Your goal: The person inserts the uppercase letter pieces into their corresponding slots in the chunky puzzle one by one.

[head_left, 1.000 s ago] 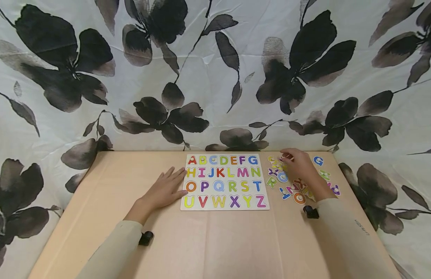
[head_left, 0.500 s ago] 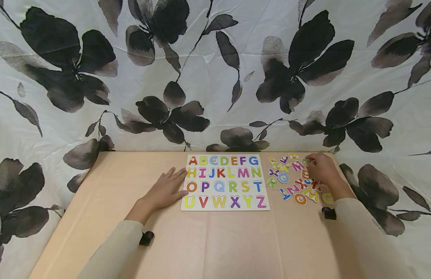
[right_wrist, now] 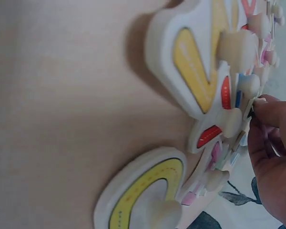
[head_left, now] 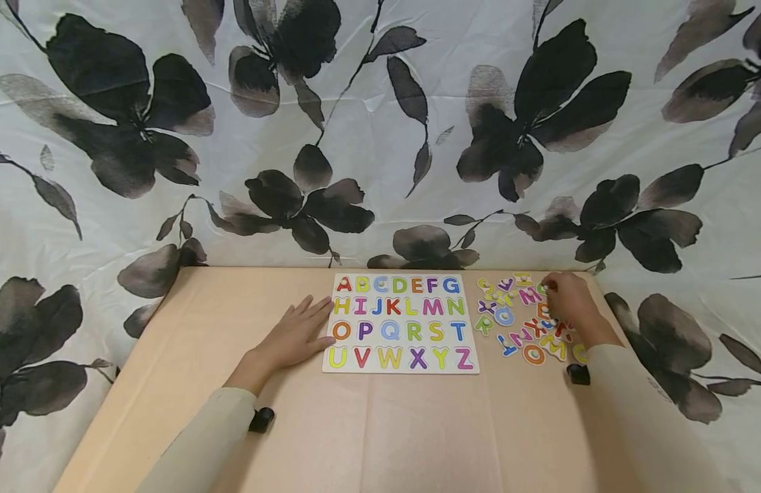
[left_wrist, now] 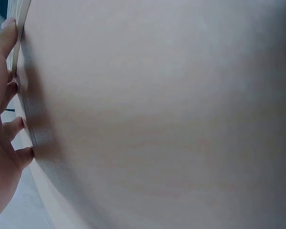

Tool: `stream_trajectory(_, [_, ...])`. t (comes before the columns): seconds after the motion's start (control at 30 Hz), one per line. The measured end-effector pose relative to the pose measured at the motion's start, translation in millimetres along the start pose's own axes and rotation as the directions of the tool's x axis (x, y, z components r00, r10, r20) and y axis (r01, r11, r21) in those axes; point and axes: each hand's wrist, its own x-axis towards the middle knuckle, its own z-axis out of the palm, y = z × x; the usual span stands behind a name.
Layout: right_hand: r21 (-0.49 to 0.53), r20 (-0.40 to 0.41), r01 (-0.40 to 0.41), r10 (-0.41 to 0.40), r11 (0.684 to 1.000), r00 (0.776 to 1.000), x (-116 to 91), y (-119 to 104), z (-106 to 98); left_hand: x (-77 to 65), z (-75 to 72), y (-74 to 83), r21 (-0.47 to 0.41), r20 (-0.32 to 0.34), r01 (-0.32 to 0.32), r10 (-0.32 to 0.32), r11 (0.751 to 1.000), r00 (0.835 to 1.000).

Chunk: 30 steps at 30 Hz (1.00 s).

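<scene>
A white alphabet puzzle board (head_left: pixel 380 344) with rows of coloured letters lies on the table. My left hand (head_left: pixel 297 333) rests at its left edge with the fingers spread; the left wrist view shows that hand (left_wrist: pixel 2 129) from the side. To the board's right lie scattered loose letter pieces, including an orange O (head_left: pixel 534 354) and a blue T (head_left: pixel 508 345). My right hand (head_left: pixel 571 305) is over the far right of them, thumb and forefinger pinching at a small green letter piece (head_left: pixel 543 289), partly hidden. In the right wrist view, knobs stand up on the pieces around this hand (right_wrist: pixel 276 148).
The tan table (head_left: pixel 411 438) extends in front of the board and to its left. A white cloth (head_left: pixel 380 137) with dark flowers hangs behind it. In the right wrist view, a yellow curved piece (right_wrist: pixel 133 191) lies nearest the camera. Some pieces overlap.
My right hand has moved right across the loose pieces, from their far middle to their far right side, uncovering several letters. My left hand has stayed at the board's edge.
</scene>
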Motion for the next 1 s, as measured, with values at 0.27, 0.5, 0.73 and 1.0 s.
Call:
stream_trajectory(0.27, [-0.015, -0.049, 0.005, -0.006, 1.000, 0.999, -5, 1, -2, 0.7, 1.4, 0.4, 0.004, 0.005, -0.001, 0.001, 1.000, 1.000])
stream_trajectory(0.5, [0.034, -0.061, 0.005, -0.003, 0.999, 0.998, -12, -13, -6, 0.2, -1.8, 2.2, 0.009, 0.003, 0.002, -0.002, 1.000, 1.000])
stream_trajectory(0.73, [0.035, -0.098, 0.123, -0.119, 0.992, 0.988, -15, -33, -1, 1.5, -2.8, 2.4, 0.010, 0.006, 0.010, -0.010, 1.000, 1.000])
stream_trajectory(1.0, [0.087, -0.097, 0.174, -0.166, 0.981, 0.981, -24, -71, 11, 2.6, 0.0, 1.0, 0.017, 0.008, 0.005, -0.005, 1.000, 1.000])
